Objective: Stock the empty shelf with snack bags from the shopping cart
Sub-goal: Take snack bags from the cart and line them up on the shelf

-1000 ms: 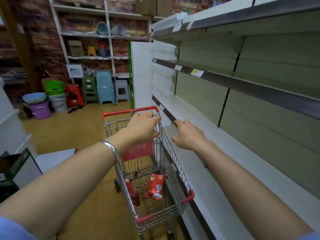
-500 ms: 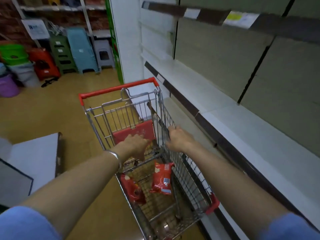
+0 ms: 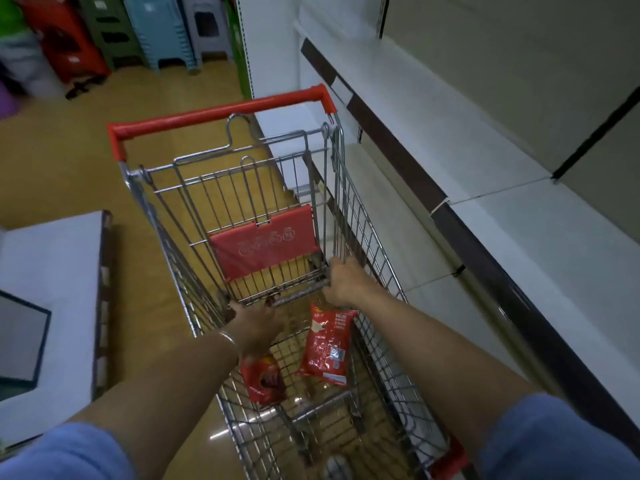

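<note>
shopping cart [image 3: 346, 216] parked just beside the white shelf [image 3: 519, 244], viewed from above. both arms reach down into the basket. left hand [image 3: 258, 325] hangs over the nearer red snack bag [image 3: 265, 382], fingers spread and relaxed, holding nothing. right hand [image 3: 346, 280] sits at the foot of the folded child seat [image 3: 265, 245], just above the second snack bag [image 3: 327, 344]; whether its fingers curl around a wire or merely rest there cannot be told. 2 bags lie on the cart floor, near each other. every visible shelf board is bare, so stocking appears not yet begun: both bags remain to be lifted out and placed.
</note>
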A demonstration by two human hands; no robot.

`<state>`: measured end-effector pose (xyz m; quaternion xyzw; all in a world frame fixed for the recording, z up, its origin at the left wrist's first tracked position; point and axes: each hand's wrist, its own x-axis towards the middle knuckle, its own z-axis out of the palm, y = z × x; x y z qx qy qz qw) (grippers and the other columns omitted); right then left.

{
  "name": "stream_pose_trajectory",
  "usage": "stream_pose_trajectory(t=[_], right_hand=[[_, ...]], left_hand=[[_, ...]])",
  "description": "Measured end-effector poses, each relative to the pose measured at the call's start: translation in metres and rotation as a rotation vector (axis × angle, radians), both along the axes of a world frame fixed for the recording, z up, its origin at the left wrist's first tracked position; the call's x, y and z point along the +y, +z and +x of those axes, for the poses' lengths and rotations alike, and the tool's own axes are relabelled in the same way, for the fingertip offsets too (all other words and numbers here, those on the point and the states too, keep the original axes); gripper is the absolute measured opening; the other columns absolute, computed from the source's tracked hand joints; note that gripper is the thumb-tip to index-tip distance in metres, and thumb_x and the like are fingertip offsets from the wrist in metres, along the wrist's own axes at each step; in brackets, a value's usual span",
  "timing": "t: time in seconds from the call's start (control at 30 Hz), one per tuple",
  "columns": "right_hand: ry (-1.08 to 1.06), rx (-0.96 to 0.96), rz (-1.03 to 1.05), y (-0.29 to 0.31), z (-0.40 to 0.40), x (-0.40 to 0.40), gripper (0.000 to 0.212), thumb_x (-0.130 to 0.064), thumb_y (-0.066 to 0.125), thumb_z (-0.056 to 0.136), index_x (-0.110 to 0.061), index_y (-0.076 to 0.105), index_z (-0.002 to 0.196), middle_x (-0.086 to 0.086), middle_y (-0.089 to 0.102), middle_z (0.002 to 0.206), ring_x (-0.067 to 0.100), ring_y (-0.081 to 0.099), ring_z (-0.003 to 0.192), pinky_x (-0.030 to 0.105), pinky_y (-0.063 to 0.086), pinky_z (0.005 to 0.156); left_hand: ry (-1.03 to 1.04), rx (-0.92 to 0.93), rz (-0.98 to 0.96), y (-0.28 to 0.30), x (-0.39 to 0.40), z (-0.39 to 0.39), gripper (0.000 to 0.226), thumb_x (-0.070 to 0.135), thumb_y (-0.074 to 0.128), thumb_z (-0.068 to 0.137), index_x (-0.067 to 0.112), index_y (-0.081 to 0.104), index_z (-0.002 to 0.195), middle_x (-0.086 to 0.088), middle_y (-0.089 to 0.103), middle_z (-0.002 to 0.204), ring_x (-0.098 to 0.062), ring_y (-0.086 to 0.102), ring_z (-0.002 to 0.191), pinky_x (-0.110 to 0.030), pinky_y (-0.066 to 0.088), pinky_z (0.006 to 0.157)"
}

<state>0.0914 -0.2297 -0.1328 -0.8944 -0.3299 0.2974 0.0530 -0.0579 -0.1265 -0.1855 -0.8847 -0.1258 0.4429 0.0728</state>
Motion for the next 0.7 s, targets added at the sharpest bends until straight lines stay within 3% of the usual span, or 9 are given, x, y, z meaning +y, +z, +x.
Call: stream_pose_trajectory(t=[0.1,0.23,0.43,0.57,0.7], right_hand=[[-0.068,0.11,-0.049,-0.049,0.008,0.005,0.069,-0.028,0.067,0.092,-0.014,0.033,0.15,0.017,0.037,0.148,0.035,0.05,0.127,0.039,0.048,0.097],[-0.235,0.24,-0.091,-0.109,0.015,0.004,0.094,-0.045,0.076,0.082,-0.016,0.023,0.154,0.019,0.039,0.147,0.036,0.052,0.124,0.04,0.049,0.094],[-0.439,0.328,-0.073,-0.162,0.026,-0.002,0.111,-0.041,0.083,0.074,-0.023,0.01,0.155,0.019,0.038,0.147,0.04,0.05,0.126,0.048,0.05,0.098],[-0.516,0.343,-0.072,-0.177,0.027,-0.002,0.134,-0.04,0.088,0.068,-0.022,-0.011,0.156,0.023,0.027,0.153,0.043,0.041,0.134,0.051,0.045,0.103],[-0.52,0.33,-0.072,-0.198,0.018,-0.005,0.138,-0.04,0.09,0.065,-0.022,-0.013,0.155,0.02,0.018,0.156,0.043,0.04,0.135,0.055,0.045,0.104]], left_hand=[[-0.056,0.085,0.016,-0.042,0.004,-0.004,0.092,0.022,0.078,0.081,0.027,0.023,0.155,-0.015,0.013,0.162,-0.039,0.01,0.149,-0.084,0.018,0.099],[-0.092,0.126,0.052,-0.096,0.007,-0.009,0.074,0.028,0.066,0.092,0.031,0.026,0.155,-0.016,0.003,0.164,-0.045,-0.003,0.149,-0.084,0.013,0.101],[-0.137,0.205,0.063,-0.132,0.009,-0.003,0.085,0.036,0.064,0.093,0.03,0.01,0.158,-0.019,-0.012,0.163,-0.044,-0.011,0.149,-0.079,0.007,0.107],[-0.174,0.228,0.1,-0.157,0.013,-0.009,0.089,0.046,0.063,0.091,0.03,0.006,0.158,-0.018,-0.003,0.164,-0.042,-0.006,0.15,-0.077,0.003,0.109],[-0.232,0.189,0.06,-0.171,0.015,-0.013,0.085,0.043,0.057,0.096,0.024,0.003,0.159,-0.02,-0.002,0.164,-0.042,-0.004,0.15,-0.072,0.003,0.113]])
